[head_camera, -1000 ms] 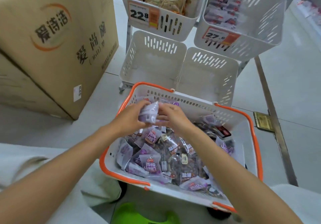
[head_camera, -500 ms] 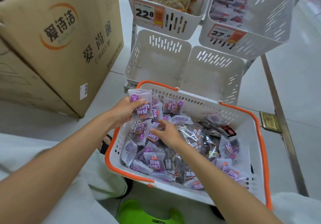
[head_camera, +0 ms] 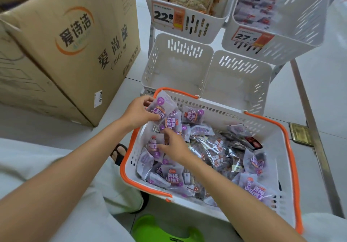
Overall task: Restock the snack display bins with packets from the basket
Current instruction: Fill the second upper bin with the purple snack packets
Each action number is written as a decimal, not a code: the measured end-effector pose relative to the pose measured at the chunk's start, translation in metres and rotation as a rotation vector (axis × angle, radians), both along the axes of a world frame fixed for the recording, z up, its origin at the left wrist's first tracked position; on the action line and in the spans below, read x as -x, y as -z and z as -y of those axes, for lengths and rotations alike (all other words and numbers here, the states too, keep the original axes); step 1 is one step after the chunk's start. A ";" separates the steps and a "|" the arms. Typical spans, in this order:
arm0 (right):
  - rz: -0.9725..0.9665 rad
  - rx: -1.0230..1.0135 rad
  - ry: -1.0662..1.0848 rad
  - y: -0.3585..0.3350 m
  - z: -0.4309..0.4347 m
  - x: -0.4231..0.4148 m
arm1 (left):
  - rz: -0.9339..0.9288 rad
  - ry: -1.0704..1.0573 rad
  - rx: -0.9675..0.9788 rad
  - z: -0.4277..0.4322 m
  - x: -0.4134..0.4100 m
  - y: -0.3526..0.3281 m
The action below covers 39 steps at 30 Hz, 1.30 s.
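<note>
One packet [head_camera: 162, 108] pinched in left fingers [head_camera: 152, 118] over basket [head_camera: 206, 108] rim; right fingers [head_camera: 161, 147] around second packet [head_camera: 153, 141], hold unclear.

Cardboard box [head_camera: 56, 57] cropped left and top, upper bins [head_camera: 199, 31] cut by top edge — right one's contents [head_camera: 253, 10] blurred, green stool [head_camera: 159, 230] cropped below.

Left-bin tag [head_camera: 167, 15] reads 22.8; right-bin tag [head_camera: 251, 37] seemingly 27.6.
</note>
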State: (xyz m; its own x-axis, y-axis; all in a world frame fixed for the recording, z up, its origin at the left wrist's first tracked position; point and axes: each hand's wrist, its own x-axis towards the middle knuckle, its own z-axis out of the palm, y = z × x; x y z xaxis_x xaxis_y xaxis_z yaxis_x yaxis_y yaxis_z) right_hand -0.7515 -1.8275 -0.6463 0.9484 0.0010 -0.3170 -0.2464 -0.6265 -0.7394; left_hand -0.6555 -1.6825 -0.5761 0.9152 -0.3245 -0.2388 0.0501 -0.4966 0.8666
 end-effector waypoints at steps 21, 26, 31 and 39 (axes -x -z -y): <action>0.349 -0.063 0.084 -0.139 0.133 -0.023 | -0.116 0.274 0.214 0.092 -0.001 -0.061; 0.330 -0.109 0.107 -0.166 0.167 -0.033 | 0.093 0.406 0.143 0.131 -0.022 -0.089; 0.509 -0.208 0.267 -0.200 0.201 -0.044 | 0.036 0.446 0.320 0.176 -0.044 -0.111; 0.327 -0.104 0.103 -0.279 0.280 -0.070 | 0.538 0.656 0.031 0.271 -0.083 -0.177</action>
